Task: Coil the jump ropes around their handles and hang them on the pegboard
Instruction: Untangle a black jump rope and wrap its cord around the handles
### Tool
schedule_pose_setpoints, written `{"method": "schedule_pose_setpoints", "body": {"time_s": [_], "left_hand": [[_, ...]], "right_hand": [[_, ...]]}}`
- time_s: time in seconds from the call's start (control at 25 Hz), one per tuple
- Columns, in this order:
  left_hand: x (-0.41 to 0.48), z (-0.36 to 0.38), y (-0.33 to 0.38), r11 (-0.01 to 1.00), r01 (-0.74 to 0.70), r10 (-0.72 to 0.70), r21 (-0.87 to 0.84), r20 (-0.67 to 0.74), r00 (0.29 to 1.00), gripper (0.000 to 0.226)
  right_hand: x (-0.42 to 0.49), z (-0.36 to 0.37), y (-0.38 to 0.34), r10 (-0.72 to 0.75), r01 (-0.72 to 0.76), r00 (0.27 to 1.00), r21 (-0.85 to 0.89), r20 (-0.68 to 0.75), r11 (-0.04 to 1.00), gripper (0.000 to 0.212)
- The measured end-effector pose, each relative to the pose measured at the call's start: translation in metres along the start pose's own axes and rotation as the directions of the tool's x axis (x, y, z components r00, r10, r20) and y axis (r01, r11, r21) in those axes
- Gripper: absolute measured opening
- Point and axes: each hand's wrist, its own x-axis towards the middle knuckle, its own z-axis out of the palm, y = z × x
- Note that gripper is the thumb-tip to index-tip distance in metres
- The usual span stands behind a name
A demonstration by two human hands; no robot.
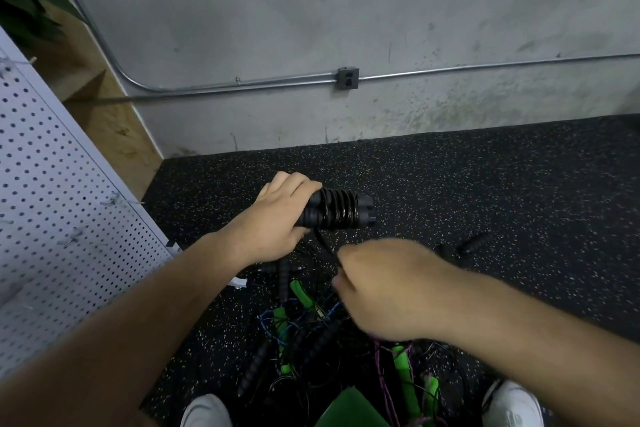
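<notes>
Black jump rope (337,211) with two ribbed foam handles laid side by side is held up over the floor, roughly level, between the white perforated pegboard (52,184) on the left and the grey concrete wall (311,10) behind. Glossy black cord is coiled in several turns round the middle of the paired handles, and their capped ends point to the right. The left hand (277,218) grips the left ends of both handles, fingers curled over the top and clamped on the foam. A loose cord tail (323,239) drops from the underside of the coil and runs down into the right hand (384,284), which sits lower and nearer the camera. Its fingers are curled in together where the tail reaches them and appear to pinch it, though the hand is blurred and turned back-up, so the fingertips themselves are hidden.

Below the hands a tangled pile of other jump ropes (304,329) lies on the black speckled rubber floor (485,184): bright green foam handles (301,295), more black ribbed handles, and blue, purple and black cords crossing one another. A single black ribbed handle (476,242) lies apart on the floor to the right. A small white scrap (239,282) lies by the foot of the pegboard, which carries thin wire hooks (112,199). Two white shoes (206,411) show at the bottom edge. A metal conduit (242,84) runs along the wall through a grey outlet box (347,79).
</notes>
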Motion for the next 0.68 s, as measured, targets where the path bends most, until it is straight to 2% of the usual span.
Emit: {"method": "schedule_pose_setpoints", "body": {"time_s": [0.12, 0.2, 0.28, 0.32, 0.44, 0.52, 0.6, 0.68], "left_hand": [[0.0, 0.0, 0.006, 1.0, -0.022, 0.022, -0.022, 0.025, 0.999, 0.069], [-0.001, -0.001, 0.012, 0.996, -0.055, 0.057, -0.069, 0.023, 0.998, 0.061], [-0.004, -0.003, 0.02, 0.99, -0.052, 0.056, -0.129, 0.028, 0.998, 0.06], [-0.006, -0.004, 0.026, 0.984, -0.032, 0.042, -0.175, 0.053, 0.998, 0.068], [-0.013, -0.005, 0.042, 0.95, -0.028, 0.064, -0.31, 0.105, 0.992, 0.093], [-0.017, -0.005, 0.052, 0.93, -0.108, 0.125, -0.351, 0.027, 0.992, 0.094], [-0.021, -0.007, 0.058, 0.892, -0.16, 0.144, -0.424, -0.069, 0.987, 0.091], [-0.021, -0.01, 0.06, 0.888, -0.165, 0.131, -0.43, -0.107, 0.986, 0.092]], "right_hand": [[-0.005, -0.021, 0.007, -0.122, 0.077, 0.975, -0.235, -0.187, 0.969, 0.019], [0.005, -0.03, 0.018, -0.229, 0.099, 0.922, -0.381, -0.313, 0.919, 0.025], [0.017, -0.041, 0.036, -0.281, 0.08, 0.86, -0.433, -0.425, 0.898, 0.037], [0.024, -0.045, 0.051, -0.293, 0.081, 0.837, -0.425, -0.463, 0.902, 0.04], [0.039, -0.051, 0.096, -0.177, 0.088, 0.85, -0.197, -0.497, 0.977, 0.034], [0.053, -0.04, 0.116, -0.086, 0.119, 0.883, 0.042, -0.461, 0.992, 0.022], [0.069, -0.024, 0.123, -0.077, 0.223, 0.917, 0.342, -0.391, 0.913, 0.007], [0.072, -0.014, 0.118, -0.102, 0.287, 0.945, 0.638, -0.311, 0.715, 0.002]]}}
